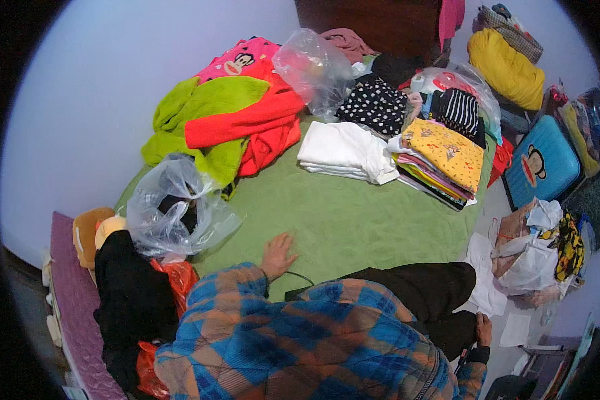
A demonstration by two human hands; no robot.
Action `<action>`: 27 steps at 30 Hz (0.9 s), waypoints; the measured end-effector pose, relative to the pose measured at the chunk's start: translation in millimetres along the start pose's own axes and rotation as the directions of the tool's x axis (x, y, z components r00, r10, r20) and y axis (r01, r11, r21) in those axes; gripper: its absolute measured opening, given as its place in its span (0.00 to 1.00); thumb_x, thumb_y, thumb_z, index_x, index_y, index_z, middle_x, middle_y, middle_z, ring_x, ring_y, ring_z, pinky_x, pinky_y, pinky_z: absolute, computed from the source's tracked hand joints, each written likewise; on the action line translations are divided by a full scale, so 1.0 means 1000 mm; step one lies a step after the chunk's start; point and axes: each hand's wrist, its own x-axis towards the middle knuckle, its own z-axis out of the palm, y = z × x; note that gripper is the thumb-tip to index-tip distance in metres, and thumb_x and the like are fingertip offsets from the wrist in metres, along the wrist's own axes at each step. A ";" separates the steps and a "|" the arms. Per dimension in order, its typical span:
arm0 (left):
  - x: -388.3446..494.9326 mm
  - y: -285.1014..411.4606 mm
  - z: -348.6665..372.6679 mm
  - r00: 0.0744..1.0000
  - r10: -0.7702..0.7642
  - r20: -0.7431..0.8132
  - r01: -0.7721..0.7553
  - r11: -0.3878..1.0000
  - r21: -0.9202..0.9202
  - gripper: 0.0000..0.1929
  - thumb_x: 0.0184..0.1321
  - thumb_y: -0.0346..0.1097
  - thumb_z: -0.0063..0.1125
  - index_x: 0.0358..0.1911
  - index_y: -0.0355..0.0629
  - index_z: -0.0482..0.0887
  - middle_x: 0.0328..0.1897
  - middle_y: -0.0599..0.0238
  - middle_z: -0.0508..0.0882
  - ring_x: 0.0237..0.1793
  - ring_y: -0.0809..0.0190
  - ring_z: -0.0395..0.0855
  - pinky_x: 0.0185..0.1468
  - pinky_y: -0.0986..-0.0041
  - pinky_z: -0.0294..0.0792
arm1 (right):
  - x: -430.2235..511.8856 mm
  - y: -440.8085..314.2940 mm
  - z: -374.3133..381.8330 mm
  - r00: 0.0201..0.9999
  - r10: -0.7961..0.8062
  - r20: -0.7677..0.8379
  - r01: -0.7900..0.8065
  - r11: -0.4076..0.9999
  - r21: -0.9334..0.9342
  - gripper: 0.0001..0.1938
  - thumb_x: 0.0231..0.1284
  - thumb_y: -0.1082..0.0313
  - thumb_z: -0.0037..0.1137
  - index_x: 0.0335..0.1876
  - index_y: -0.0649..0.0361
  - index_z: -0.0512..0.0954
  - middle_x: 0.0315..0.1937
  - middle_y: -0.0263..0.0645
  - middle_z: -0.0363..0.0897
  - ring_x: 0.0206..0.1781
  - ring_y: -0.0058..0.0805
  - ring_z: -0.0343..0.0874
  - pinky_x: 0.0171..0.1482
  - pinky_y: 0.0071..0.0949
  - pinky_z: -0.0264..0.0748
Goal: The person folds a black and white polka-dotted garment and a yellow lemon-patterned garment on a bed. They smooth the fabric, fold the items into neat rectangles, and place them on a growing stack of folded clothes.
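My left hand (277,255) rests on the green bedspread (330,215), fingers apart, with nothing in it. A thin dark cord runs just to its right. My right hand (483,330) hangs low at the right by my dark trousers (420,290), partly hidden, and whether it holds anything is unclear. Ahead on the bed lie a stack of folded white cloth (342,150) and a stack of folded clothes topped by a yellow patterned one (445,152). A black garment with white spots (375,105) lies behind them. An open clear plastic bag (180,215) with something dark inside sits left of my left hand.
Green (215,100) and red (260,115) garments are heaped by the wall, beside another clear plastic bag (312,70). A black cloth (130,300) and red plastic bags (180,280) lie at my left. On the right stand a blue suitcase (545,165) and filled bags (525,265).
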 end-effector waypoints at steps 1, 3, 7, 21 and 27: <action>-0.014 -0.002 0.006 0.999 -0.037 0.005 0.037 0.999 0.015 0.29 0.55 0.46 0.54 0.59 0.43 0.64 0.65 0.54 0.62 0.64 0.50 0.58 0.63 0.53 0.50 | 0.003 -0.002 0.002 0.999 -0.037 0.003 0.037 0.999 -0.025 0.19 0.62 0.56 0.44 0.38 0.68 0.76 0.33 0.53 0.77 0.39 0.43 0.76 0.43 0.34 0.68; -0.028 -0.013 0.015 0.993 -0.115 0.018 0.114 0.991 0.067 0.29 0.55 0.48 0.53 0.59 0.43 0.64 0.65 0.54 0.61 0.65 0.51 0.57 0.63 0.51 0.50 | 0.009 -0.007 0.007 0.995 -0.096 -0.006 0.095 0.994 -0.062 0.18 0.62 0.56 0.44 0.37 0.68 0.76 0.33 0.53 0.77 0.39 0.45 0.75 0.42 0.35 0.68; -0.017 -0.023 0.034 0.998 -0.050 -0.039 0.049 0.999 -0.004 0.30 0.56 0.49 0.51 0.60 0.43 0.62 0.66 0.54 0.61 0.66 0.51 0.56 0.63 0.51 0.50 | 0.029 -0.003 0.012 0.987 -0.157 0.039 0.158 0.986 -0.050 0.17 0.60 0.58 0.46 0.36 0.68 0.76 0.30 0.51 0.77 0.34 0.46 0.75 0.40 0.36 0.68; 0.031 -0.034 0.022 0.965 -0.071 0.253 0.087 0.995 -0.055 0.36 0.59 0.51 0.45 0.67 0.42 0.49 0.72 0.59 0.48 0.71 0.54 0.43 0.66 0.53 0.43 | 0.080 -0.005 0.007 0.969 -0.105 0.225 0.179 0.924 -0.339 0.13 0.51 0.61 0.49 0.34 0.65 0.76 0.31 0.51 0.77 0.36 0.48 0.73 0.41 0.41 0.69; 0.056 -0.083 -0.030 0.936 -0.095 0.338 0.278 0.789 -0.549 0.23 0.59 0.49 0.49 0.50 0.39 0.75 0.52 0.54 0.78 0.51 0.55 0.76 0.53 0.67 0.67 | 0.083 -0.015 0.013 0.948 -0.226 0.225 0.295 0.890 -0.349 0.10 0.47 0.65 0.48 0.32 0.62 0.75 0.29 0.52 0.75 0.38 0.53 0.72 0.42 0.45 0.69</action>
